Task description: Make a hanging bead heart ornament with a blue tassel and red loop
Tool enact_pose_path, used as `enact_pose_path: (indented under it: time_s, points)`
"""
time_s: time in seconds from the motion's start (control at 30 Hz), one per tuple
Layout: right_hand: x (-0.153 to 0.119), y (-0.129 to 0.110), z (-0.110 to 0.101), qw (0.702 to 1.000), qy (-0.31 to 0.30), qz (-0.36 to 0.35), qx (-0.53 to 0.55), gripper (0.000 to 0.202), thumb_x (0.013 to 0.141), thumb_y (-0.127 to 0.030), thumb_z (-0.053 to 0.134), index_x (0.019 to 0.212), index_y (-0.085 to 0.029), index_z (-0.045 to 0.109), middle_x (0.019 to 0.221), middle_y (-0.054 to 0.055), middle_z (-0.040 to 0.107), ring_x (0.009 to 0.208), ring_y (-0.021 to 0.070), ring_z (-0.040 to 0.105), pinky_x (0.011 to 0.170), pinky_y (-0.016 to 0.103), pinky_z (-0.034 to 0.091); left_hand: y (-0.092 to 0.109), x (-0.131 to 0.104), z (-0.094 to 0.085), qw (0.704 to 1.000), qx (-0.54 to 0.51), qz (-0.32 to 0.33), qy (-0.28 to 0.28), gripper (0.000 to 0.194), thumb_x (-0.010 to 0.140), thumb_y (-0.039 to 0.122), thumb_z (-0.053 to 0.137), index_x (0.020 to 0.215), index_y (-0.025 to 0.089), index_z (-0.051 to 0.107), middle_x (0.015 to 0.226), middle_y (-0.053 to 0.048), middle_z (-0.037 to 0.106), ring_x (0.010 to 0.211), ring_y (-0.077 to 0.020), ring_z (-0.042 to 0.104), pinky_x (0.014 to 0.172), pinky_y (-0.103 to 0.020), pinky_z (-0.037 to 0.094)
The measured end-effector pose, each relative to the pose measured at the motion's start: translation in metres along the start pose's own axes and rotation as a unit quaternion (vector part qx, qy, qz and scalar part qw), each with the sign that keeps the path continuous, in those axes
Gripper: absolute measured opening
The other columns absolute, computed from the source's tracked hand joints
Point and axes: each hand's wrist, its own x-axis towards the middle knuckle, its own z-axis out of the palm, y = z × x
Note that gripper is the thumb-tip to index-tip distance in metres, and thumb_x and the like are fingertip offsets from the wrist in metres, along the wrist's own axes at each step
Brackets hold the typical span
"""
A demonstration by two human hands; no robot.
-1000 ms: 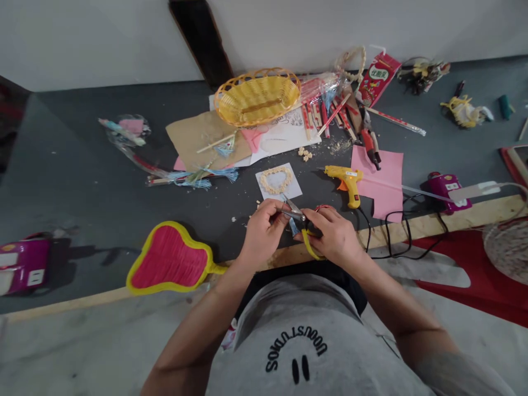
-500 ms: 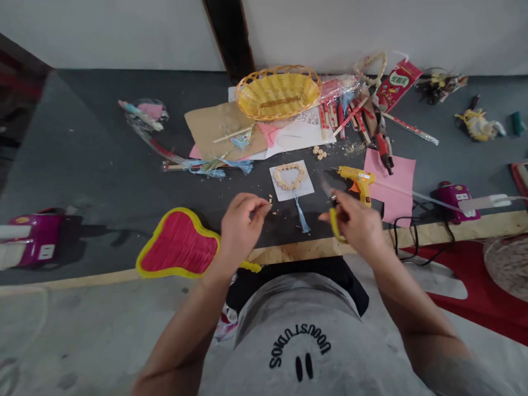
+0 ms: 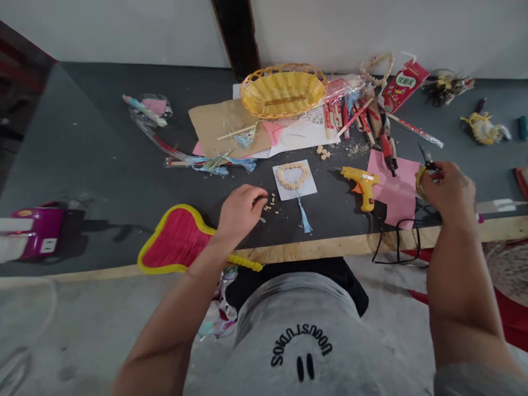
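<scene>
My right hand (image 3: 451, 190) is wrapped round scissors (image 3: 421, 173) with yellow handles, over the right part of the table beside a pink sheet (image 3: 396, 192). The blades point up and away from me. My left hand (image 3: 242, 213) is low over the table, fingers pressed together; whatever they may hold is hidden. Right by its fingertips lie several small pale cut pieces (image 3: 272, 202). To their right, a white square card (image 3: 310, 187) bears a ring of pale beads or bits (image 3: 284, 179), with a light-blue tassel (image 3: 304, 215) hanging toward me. A yellow glue gun (image 3: 363, 184) lies between the card and the pink sheet.
A red fan-shaped piece with yellow edging (image 3: 177, 236) lies under my left forearm. At the back stand a yellow basket (image 3: 284, 96), papers, wrapped sticks and a red carton (image 3: 404, 85). Black cord (image 3: 398, 242) hangs over the front edge. A purple box (image 3: 41, 231) is far left.
My right hand has carried the scissors away to the right, from beside the card to past the pink sheet. More small pieces lie by my left hand, which stays near its place.
</scene>
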Motion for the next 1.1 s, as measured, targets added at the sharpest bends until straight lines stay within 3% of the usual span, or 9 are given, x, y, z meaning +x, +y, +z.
enact_pose_path:
  time_s: [0.2, 0.37, 0.47, 0.6, 0.7, 0.8, 0.9, 1.0, 1.1]
  points:
    - [0.008, 0.009, 0.016, 0.998, -0.040, -0.044, -0.018, 0.035, 0.087, -0.035, 0.065, 0.117, -0.018, 0.073, 0.091, 0.013, 0.072, 0.080, 0.0225, 0.059, 0.072, 0.036, 0.038, -0.002, 0.025, 0.005, 0.994, 0.078, 0.035, -0.063, 0.017, 0.090, 0.025, 0.057, 0.094, 0.024, 0.073, 0.094, -0.007, 0.068, 0.089, -0.0251, 0.062, 0.076, -0.034, 0.046]
    - [-0.002, 0.008, 0.002, 0.995, -0.029, -0.091, -0.006, 0.025, 0.090, -0.027, 0.060, 0.106, -0.016, 0.075, 0.094, 0.017, 0.071, 0.084, 0.0212, 0.059, 0.073, 0.035, 0.036, -0.006, 0.028, 0.006, 0.992, 0.086, 0.069, -0.067, 0.021, 0.093, 0.031, 0.054, 0.084, 0.024, 0.072, 0.088, -0.007, 0.066, 0.083, -0.0237, 0.061, 0.072, -0.033, 0.046]
    - [-0.028, -0.011, -0.008, 0.992, 0.020, -0.121, 0.025, 0.025, 0.094, -0.031, 0.053, 0.097, -0.016, 0.072, 0.092, 0.015, 0.072, 0.083, 0.0204, 0.061, 0.071, 0.032, 0.036, -0.002, 0.026, 0.000, 0.992, 0.079, 0.058, -0.082, 0.026, 0.094, 0.034, 0.051, 0.085, 0.023, 0.072, 0.090, -0.007, 0.067, 0.087, -0.0235, 0.063, 0.078, -0.033, 0.048]
    - [-0.066, -0.047, 0.003, 0.984, -0.038, -0.163, 0.062, 0.032, 0.092, -0.048, 0.057, 0.089, -0.019, 0.067, 0.079, 0.007, 0.071, 0.073, 0.0201, 0.063, 0.064, 0.029, 0.035, 0.006, 0.023, -0.011, 0.990, 0.082, 0.015, -0.118, 0.024, 0.094, 0.028, 0.050, 0.099, 0.019, 0.072, 0.099, -0.008, 0.069, 0.098, -0.0243, 0.064, 0.087, -0.034, 0.049]
    - [-0.079, -0.063, 0.022, 0.980, -0.069, -0.173, 0.067, 0.037, 0.090, -0.055, 0.058, 0.092, -0.018, 0.064, 0.081, 0.007, 0.071, 0.074, 0.0221, 0.064, 0.064, 0.029, 0.036, 0.011, 0.016, -0.016, 0.991, 0.083, 0.002, -0.104, 0.021, 0.093, 0.024, 0.052, 0.104, 0.019, 0.069, 0.099, -0.008, 0.069, 0.099, -0.0242, 0.065, 0.089, -0.035, 0.049]
    - [-0.080, -0.065, 0.034, 0.983, -0.083, -0.157, 0.050, 0.041, 0.090, -0.057, 0.058, 0.096, -0.017, 0.062, 0.084, 0.010, 0.070, 0.075, 0.0246, 0.064, 0.061, 0.030, 0.035, 0.021, 0.005, -0.012, 0.994, 0.071, 0.019, -0.078, 0.018, 0.094, 0.027, 0.054, 0.100, 0.019, 0.069, 0.095, -0.007, 0.069, 0.095, -0.0234, 0.065, 0.087, -0.035, 0.050]
    - [-0.087, -0.069, 0.034, 0.984, -0.032, -0.162, 0.069, 0.045, 0.093, -0.058, 0.053, 0.106, -0.015, 0.060, 0.095, 0.014, 0.069, 0.081, 0.0267, 0.063, 0.063, 0.032, 0.038, 0.038, -0.005, 0.001, 0.993, 0.077, 0.070, -0.063, 0.019, 0.096, 0.027, 0.054, 0.100, 0.017, 0.070, 0.093, -0.008, 0.069, 0.092, -0.0243, 0.063, 0.086, -0.037, 0.051]
    - [-0.113, -0.090, 0.026, 0.967, 0.000, -0.234, 0.104, 0.040, 0.098, -0.054, 0.048, 0.102, -0.017, 0.062, 0.098, 0.013, 0.068, 0.086, 0.0247, 0.063, 0.068, 0.032, 0.040, 0.052, -0.010, 0.012, 0.985, 0.092, 0.129, -0.075, 0.026, 0.094, 0.012, 0.049, 0.106, 0.016, 0.071, 0.097, -0.009, 0.070, 0.093, -0.0249, 0.061, 0.085, -0.037, 0.051]
    - [-0.147, -0.124, 0.023, 0.923, -0.094, -0.354, 0.121, 0.038, 0.097, -0.055, 0.051, 0.092, -0.019, 0.063, 0.091, 0.007, 0.069, 0.085, 0.0209, 0.064, 0.066, 0.029, 0.039, 0.053, -0.009, 0.014, 0.980, 0.124, 0.138, -0.067, 0.036, 0.088, 0.003, 0.047, 0.112, 0.016, 0.070, 0.102, -0.010, 0.070, 0.095, -0.0263, 0.059, 0.084, -0.039, 0.050]
